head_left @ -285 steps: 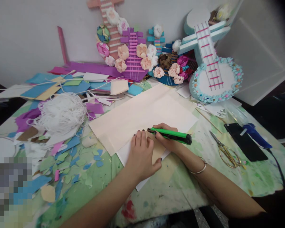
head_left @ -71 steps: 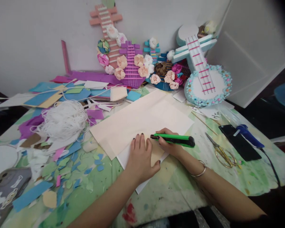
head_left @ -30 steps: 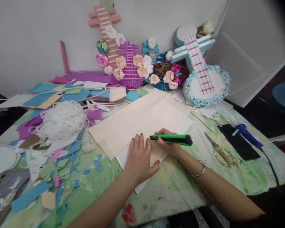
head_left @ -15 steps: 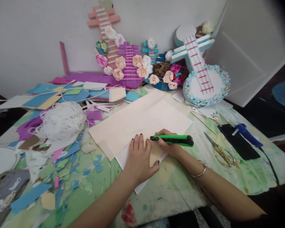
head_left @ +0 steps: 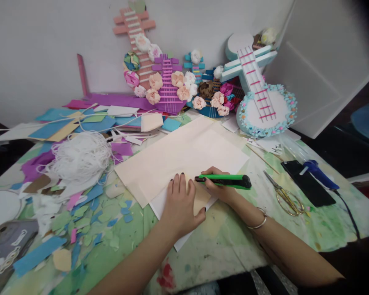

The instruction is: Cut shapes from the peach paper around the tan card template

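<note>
My left hand (head_left: 181, 207) lies flat with its fingers spread on the lower part of a cream sheet (head_left: 169, 155) and the white sheet (head_left: 156, 205) under it. Just to its right, my right hand (head_left: 217, 186) is closed round a green utility knife (head_left: 230, 180). The knife's dark front end points left over the cream sheet, close to my left fingertips. Whether the blade touches the sheet cannot be made out.
White string (head_left: 80, 157) and coloured scraps (head_left: 92, 217) lie at left. Gold-handled scissors (head_left: 289, 201), a black phone-like slab (head_left: 309, 184) and a blue glue gun (head_left: 321, 174) lie at right. Paper-flowered instrument models (head_left: 167, 86) stand behind.
</note>
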Motion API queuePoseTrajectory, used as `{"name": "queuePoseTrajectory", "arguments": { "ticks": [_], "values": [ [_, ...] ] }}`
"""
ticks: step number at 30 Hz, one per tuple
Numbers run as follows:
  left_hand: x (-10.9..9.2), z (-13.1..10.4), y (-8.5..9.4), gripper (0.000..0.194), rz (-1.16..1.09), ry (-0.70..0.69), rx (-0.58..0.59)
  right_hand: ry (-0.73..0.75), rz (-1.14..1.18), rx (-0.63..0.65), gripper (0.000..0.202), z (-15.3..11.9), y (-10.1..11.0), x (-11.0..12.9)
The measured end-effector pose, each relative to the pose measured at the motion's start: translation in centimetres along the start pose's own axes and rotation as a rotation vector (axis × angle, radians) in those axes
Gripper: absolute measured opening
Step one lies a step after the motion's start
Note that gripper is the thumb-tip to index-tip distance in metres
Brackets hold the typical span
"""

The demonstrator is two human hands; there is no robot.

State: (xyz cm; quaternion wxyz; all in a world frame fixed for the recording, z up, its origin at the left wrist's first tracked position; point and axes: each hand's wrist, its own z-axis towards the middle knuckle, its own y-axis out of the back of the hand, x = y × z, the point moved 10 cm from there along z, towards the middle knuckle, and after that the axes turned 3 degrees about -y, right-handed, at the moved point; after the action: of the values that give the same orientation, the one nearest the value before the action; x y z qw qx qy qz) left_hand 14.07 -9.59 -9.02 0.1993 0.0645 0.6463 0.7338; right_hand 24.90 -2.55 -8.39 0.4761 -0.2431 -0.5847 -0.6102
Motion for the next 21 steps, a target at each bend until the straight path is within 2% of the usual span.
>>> {"name": "queuePoseTrajectory", "arguments": {
  "ticks": [6, 21],
  "values": [
    [0.09, 0.03, -0.09, 0.077, 0.003, -0.001, -0.001, -0.010, -0.044, 0.024, 0.013, -0.07, -0.03, -0.10],
    [0.05, 0.00, 0.01, 0.078, 0.013, 0.006, -0.005, -0.024, 0.015, 0.046, 0.014, 0.07, -0.16, -0.56]
  ]
}}
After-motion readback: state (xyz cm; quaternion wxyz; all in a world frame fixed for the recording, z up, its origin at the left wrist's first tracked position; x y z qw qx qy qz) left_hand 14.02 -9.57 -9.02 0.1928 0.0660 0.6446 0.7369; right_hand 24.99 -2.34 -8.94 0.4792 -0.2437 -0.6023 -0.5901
